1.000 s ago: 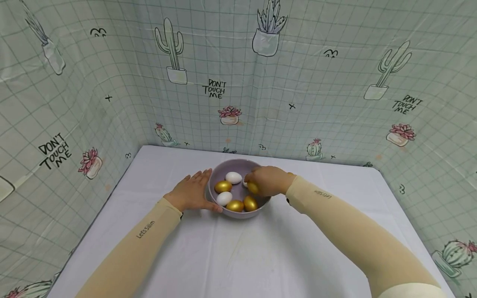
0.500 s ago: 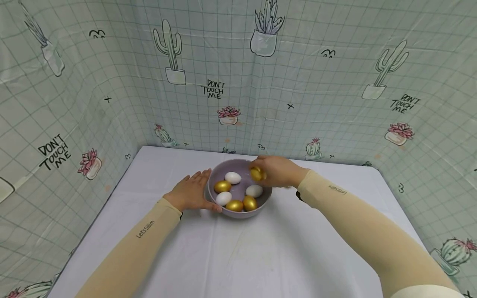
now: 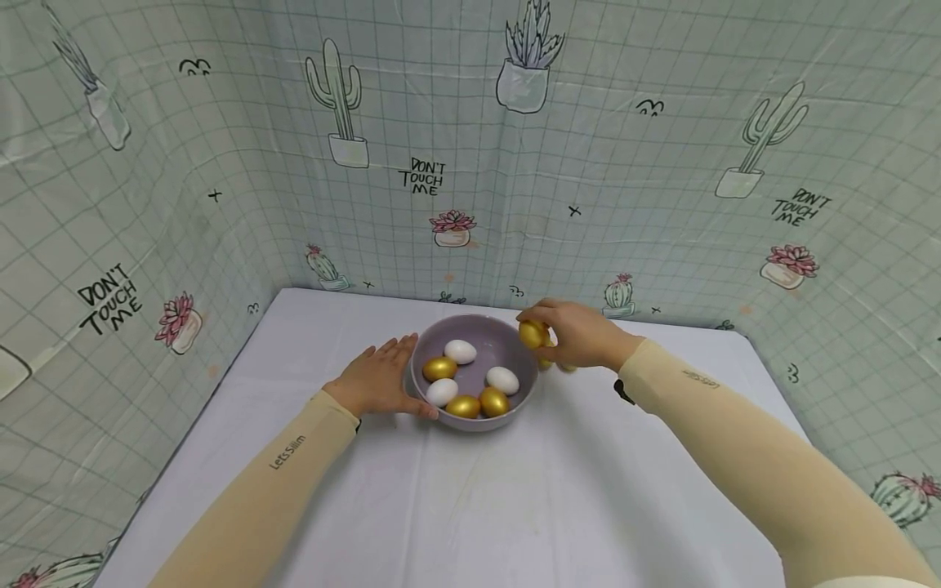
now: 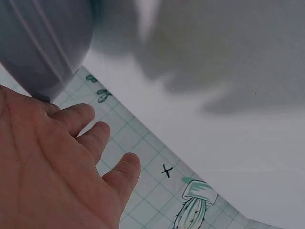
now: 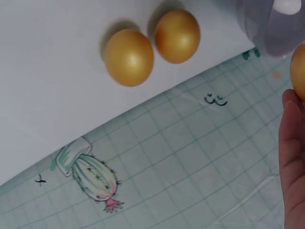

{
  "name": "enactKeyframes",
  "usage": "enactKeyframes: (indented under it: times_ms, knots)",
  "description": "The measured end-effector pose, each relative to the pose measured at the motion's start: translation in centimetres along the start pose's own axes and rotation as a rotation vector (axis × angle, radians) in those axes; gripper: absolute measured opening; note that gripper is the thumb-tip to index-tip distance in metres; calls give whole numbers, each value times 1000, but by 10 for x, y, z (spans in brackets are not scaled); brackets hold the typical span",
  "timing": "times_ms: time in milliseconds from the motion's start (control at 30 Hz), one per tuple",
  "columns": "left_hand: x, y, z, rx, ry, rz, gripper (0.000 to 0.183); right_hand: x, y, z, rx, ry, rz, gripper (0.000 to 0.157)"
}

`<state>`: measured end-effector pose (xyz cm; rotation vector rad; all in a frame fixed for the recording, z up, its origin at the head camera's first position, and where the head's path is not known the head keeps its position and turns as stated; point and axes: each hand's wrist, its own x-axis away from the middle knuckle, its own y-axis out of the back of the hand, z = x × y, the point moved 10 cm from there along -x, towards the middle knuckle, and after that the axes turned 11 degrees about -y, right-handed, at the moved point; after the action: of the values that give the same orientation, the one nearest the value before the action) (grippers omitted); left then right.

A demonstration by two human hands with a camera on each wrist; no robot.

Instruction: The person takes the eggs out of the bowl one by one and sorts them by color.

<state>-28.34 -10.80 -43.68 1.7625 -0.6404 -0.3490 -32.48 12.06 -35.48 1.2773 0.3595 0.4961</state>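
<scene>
A mauve bowl (image 3: 474, 425) stands on the white table, holding three white eggs (image 3: 503, 380) and three gold eggs (image 3: 439, 368). My left hand (image 3: 382, 382) is spread against the bowl's left side, its thumb along the near rim and its fingers pointing away. Between the thumb and fingers of my right hand (image 3: 581, 333) is a gold egg (image 3: 532, 333), held over the bowl's right rim. Two more gold eggs (image 5: 129, 57) lie side by side on the table right of the bowl. In the head view my right hand partly covers that pair.
The white tabletop (image 3: 470, 506) extends in front of the bowl and to both sides. A grid-patterned cloth (image 3: 470, 147) with printed cacti rises behind the table's back edge and along its left and right sides.
My right hand has lifted the gold egg from inside the bowl and carried it right, to the rim. A white egg it covered now shows. The left hand stays in place.
</scene>
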Motion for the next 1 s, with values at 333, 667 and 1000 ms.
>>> enactKeyframes:
  times_ms: [333,667,1000]
  knots:
    - [0,0,0,3,3,-7,136,12,6,-43,-18,-81,-18,53]
    - [0,-2,2,4,4,-1,136,22,3,-82,-1,-146,-48,51]
    - [-1,-2,3,6,3,-4,135,28,-10,-112,0,-259,-27,53]
